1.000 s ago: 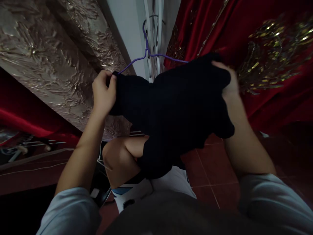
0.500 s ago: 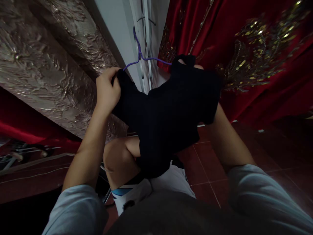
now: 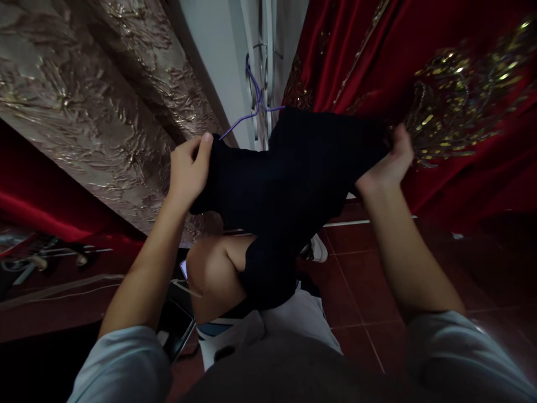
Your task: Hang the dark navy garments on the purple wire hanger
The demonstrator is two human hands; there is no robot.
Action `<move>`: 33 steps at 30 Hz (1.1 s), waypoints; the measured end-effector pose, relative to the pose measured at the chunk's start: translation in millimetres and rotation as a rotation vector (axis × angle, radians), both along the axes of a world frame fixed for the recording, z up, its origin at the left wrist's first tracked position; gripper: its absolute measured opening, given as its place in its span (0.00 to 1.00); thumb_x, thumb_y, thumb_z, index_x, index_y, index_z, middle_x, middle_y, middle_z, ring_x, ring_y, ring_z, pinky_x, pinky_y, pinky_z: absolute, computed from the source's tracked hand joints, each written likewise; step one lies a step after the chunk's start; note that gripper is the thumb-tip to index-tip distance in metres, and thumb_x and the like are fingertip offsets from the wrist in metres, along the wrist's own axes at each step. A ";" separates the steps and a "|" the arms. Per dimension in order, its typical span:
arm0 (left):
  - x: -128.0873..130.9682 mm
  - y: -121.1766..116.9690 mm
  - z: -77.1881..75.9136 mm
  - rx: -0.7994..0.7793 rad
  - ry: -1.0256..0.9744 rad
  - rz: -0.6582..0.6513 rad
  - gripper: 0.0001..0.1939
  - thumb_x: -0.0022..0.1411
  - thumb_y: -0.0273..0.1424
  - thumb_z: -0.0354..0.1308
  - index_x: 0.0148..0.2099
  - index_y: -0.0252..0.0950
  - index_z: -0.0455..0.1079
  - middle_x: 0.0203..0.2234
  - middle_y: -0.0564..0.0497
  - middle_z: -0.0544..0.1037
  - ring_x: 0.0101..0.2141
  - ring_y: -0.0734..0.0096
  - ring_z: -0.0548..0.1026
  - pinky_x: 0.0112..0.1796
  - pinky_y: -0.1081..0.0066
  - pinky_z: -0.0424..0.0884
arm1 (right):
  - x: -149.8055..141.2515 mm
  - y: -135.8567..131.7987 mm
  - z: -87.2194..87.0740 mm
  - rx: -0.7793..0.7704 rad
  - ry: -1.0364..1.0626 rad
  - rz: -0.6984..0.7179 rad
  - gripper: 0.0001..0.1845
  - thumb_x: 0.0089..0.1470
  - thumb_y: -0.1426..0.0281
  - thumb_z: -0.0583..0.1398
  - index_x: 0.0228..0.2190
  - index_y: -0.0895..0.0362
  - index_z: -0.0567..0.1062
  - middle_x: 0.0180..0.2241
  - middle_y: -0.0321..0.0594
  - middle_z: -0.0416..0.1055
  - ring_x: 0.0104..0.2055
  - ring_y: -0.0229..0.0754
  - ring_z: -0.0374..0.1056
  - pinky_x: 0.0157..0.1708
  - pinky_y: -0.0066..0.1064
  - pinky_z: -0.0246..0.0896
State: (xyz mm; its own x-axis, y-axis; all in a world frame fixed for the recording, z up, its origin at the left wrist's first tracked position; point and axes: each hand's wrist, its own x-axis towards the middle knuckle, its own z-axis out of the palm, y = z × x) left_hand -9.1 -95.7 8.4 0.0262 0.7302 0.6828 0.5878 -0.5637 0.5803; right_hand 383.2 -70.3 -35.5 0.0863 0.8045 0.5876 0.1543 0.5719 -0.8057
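Observation:
A dark navy, almost black shirt (image 3: 277, 184) hangs on a purple hanger (image 3: 257, 109), with its lower part resting over my lap. My left hand (image 3: 191, 168) pinches the shirt's left shoulder, close to that end of the hanger. At the other side my right hand (image 3: 388, 159) has the shirt's edge pulled outward; its fingers are partly behind the cloth. The hanger's hook is up beside the pale metal bars, and whether it hangs on them I cannot tell. Both ends of the hanger are covered by the cloth.
A shiny beige textured curtain (image 3: 109, 112) hangs at left, and red cloth with gold sequins (image 3: 444, 95) at right. Pale metal bars (image 3: 268, 67) stand between them. A shoe (image 3: 319, 248) is on the red tiled floor (image 3: 352, 291). Cords (image 3: 104, 278) run at left.
My right hand has moved outward from the shirt's right shoulder and stretched that side of the cloth sideways. My left hand keeps its hold. The whole view has shifted slightly.

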 end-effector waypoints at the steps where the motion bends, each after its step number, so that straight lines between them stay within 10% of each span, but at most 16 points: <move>1: 0.9 1.4 0.1 0.009 -0.009 0.006 0.22 0.71 0.49 0.56 0.32 0.38 0.69 0.24 0.52 0.69 0.32 0.66 0.72 0.37 0.69 0.69 | 1.0 -0.1 11.6 0.030 0.103 0.019 0.42 0.61 0.38 0.44 0.48 0.56 0.79 0.57 0.53 0.74 0.61 0.54 0.70 0.55 0.48 0.64; 8: -3.7 38.1 -8.5 0.085 -0.093 0.015 0.16 0.58 0.40 0.70 0.32 0.37 0.69 0.25 0.54 0.71 0.31 0.68 0.73 0.40 0.69 0.72 | -52.3 -47.1 83.4 0.001 -0.022 0.170 0.38 0.72 0.53 0.33 0.65 0.54 0.68 0.64 0.42 0.68 0.63 0.50 0.68 0.64 0.51 0.58; 14: -11.3 28.6 -7.5 0.119 -0.239 -0.222 0.11 0.60 0.36 0.68 0.32 0.37 0.72 0.28 0.52 0.77 0.37 0.65 0.79 0.48 0.63 0.76 | -83.3 -64.9 36.5 -0.212 -0.272 0.676 0.40 0.65 0.40 0.46 0.42 0.60 0.82 0.37 0.48 0.81 0.44 0.51 0.78 0.47 0.47 0.74; 17: 2.0 2.2 1.2 0.119 -0.212 -0.481 0.12 0.63 0.38 0.68 0.31 0.36 0.74 0.32 0.48 0.82 0.43 0.60 0.82 0.53 0.56 0.75 | -99.1 -48.0 -1.9 -0.065 -0.476 0.374 0.31 0.57 0.54 0.64 0.56 0.59 0.75 0.54 0.53 0.75 0.56 0.55 0.73 0.58 0.52 0.68; 23: 44.3 -38.6 13.4 -0.024 -0.222 -0.818 0.17 0.63 0.44 0.69 0.32 0.35 0.77 0.39 0.43 0.83 0.52 0.50 0.80 0.59 0.50 0.72 | -144.0 -33.4 -42.9 0.318 -0.679 0.024 0.61 0.50 0.65 0.67 0.73 0.55 0.37 0.75 0.53 0.34 0.77 0.61 0.31 0.73 0.61 0.37; 33: 23.3 -32.4 -0.7 -0.436 -0.284 -0.711 0.21 0.59 0.30 0.70 0.55 0.35 0.77 0.53 0.42 0.80 0.56 0.54 0.78 0.58 0.56 0.74 | -88.6 -38.0 -54.8 0.424 -0.813 -0.140 0.56 0.40 0.56 0.69 0.67 0.55 0.57 0.59 0.54 0.63 0.61 0.63 0.60 0.61 0.59 0.54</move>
State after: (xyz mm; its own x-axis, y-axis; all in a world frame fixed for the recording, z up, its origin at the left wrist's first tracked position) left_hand 14.3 -128.1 7.7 0.4451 0.8025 0.3973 -0.0178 -0.4357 0.8999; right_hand 294.6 -108.3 -90.3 -0.4015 0.5217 0.7527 0.6699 0.7277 -0.1470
